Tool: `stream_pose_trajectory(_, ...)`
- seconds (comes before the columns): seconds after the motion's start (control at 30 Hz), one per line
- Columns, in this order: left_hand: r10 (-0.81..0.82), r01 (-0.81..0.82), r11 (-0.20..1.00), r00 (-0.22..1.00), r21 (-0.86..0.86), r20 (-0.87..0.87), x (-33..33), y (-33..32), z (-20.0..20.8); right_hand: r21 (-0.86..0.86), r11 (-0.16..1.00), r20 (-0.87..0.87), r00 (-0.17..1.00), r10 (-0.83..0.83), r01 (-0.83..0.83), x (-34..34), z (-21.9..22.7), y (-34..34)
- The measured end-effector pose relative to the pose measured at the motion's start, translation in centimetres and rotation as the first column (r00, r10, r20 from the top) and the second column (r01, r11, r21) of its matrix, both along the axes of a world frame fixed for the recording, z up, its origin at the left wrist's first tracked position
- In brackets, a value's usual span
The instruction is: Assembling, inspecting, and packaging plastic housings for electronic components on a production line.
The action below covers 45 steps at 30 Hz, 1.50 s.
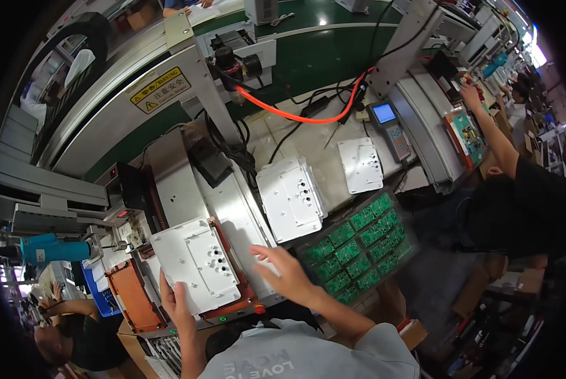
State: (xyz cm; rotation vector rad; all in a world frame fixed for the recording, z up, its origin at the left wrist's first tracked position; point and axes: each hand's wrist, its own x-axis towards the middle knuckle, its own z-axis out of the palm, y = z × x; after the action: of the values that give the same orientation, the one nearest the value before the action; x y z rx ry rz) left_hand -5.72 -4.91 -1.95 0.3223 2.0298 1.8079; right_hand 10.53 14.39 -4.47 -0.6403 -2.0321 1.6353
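My left hand (pixel 177 302) grips the near edge of a white plastic cover plate (pixel 194 262) with several small holes, lying on an orange-framed fixture (pixel 235 302). My right hand (pixel 289 273) hovers open with fingers spread just right of that plate, over the metal bench surface. A stack of similar white plates (pixel 290 197) sits beyond my right hand. To its right stands a black tray of green circuit boards (pixel 359 247). Another single white plate (pixel 360 164) lies farther back.
A handheld device with a blue screen (pixel 389 128) lies at the back right, and an orange hose (pixel 295 114) curves over the bench. A blue power screwdriver (pixel 52 248) hangs at left. A person in black (pixel 517 196) works at the right, another person (pixel 74 328) at lower left.
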Motion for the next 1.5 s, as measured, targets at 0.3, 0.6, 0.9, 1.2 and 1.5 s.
stream_pose_trajectory(0.3,-0.288,0.294,0.946,0.956,0.136,-0.057,2.1,5.9,2.2,-0.450,0.867,-0.035,0.966,-0.255,0.213,2.1,1.4,-2.9)
stream_pose_trajectory(0.6,-0.643,0.407,0.759,0.592,-0.508,-0.485,0.6,3.4,1.0,-0.168,0.492,-0.151,0.471,-0.869,0.854,13.9,-5.8,15.6)
stream_pose_trajectory(0.9,-0.652,0.324,0.733,0.587,-0.598,-0.481,-0.2,1.4,-0.9,-0.077,0.565,0.129,0.570,-0.811,0.821,16.9,-18.3,26.9)
stream_pose_trajectory(1.2,-0.630,0.321,0.756,0.591,-0.570,-0.504,-0.4,1.1,-1.7,0.306,0.203,0.071,0.190,-0.979,0.930,16.5,-18.5,24.5)
stream_pose_trajectory(1.5,-0.512,0.365,0.859,0.620,-0.359,-0.595,-1.0,0.7,-3.7,-0.260,0.077,0.282,0.152,-0.947,0.962,22.8,-27.5,4.5)
